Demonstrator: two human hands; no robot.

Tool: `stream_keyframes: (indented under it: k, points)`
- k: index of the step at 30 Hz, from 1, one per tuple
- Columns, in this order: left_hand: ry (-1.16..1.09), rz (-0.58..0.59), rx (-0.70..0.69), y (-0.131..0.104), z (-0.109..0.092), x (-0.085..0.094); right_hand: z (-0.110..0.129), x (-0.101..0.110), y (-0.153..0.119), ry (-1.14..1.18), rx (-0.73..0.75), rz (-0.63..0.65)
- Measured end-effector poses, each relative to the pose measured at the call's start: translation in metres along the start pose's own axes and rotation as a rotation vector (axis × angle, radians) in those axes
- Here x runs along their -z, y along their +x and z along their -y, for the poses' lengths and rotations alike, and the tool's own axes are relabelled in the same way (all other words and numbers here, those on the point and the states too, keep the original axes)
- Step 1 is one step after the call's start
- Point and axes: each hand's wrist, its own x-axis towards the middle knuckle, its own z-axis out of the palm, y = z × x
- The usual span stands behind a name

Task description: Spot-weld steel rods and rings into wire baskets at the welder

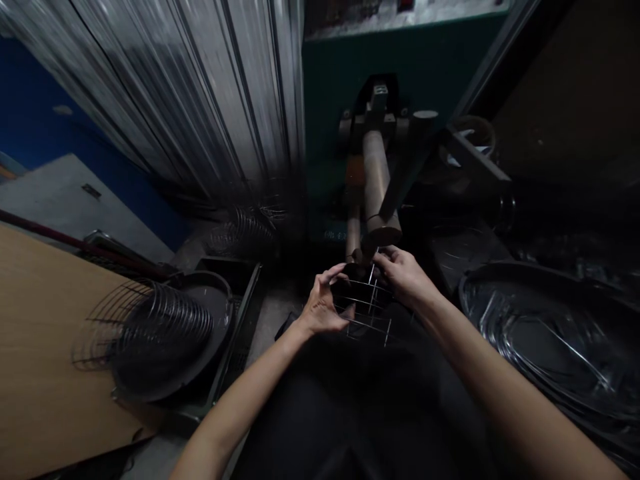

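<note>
A small wire rack with thin crossing rods hangs in front of a machine that looks like a spot welder. My left hand curls around its left side, thumb and fingers on the wires. At the rack's upper right, my right hand is closed in a pinch on a wire, just under the round end of the machine's thick upper arm. The thinner lower arm ends close to the rack's top edge. Shadow hides the exact contact between wires and machine.
On the left, a round dark basin holds a row of curved wire pieces. A large tub with loose wire rings stands on the right. The green machine body and a corrugated metal wall rise ahead.
</note>
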Motion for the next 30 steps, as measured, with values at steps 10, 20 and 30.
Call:
stream_keyframes:
  k: [10,20,30]
  points:
    - [-0.099,0.03,-0.007,0.02,0.003,0.005,0.01,-0.006,0.007,-0.056,0.033,-0.002]
    - [-0.063,0.052,-0.027,0.035,0.007,0.012,0.005,-0.005,0.02,-0.053,0.097,-0.039]
    - [-0.023,0.089,-0.001,0.043,0.013,0.017,-0.008,-0.002,0.034,-0.066,0.081,-0.031]
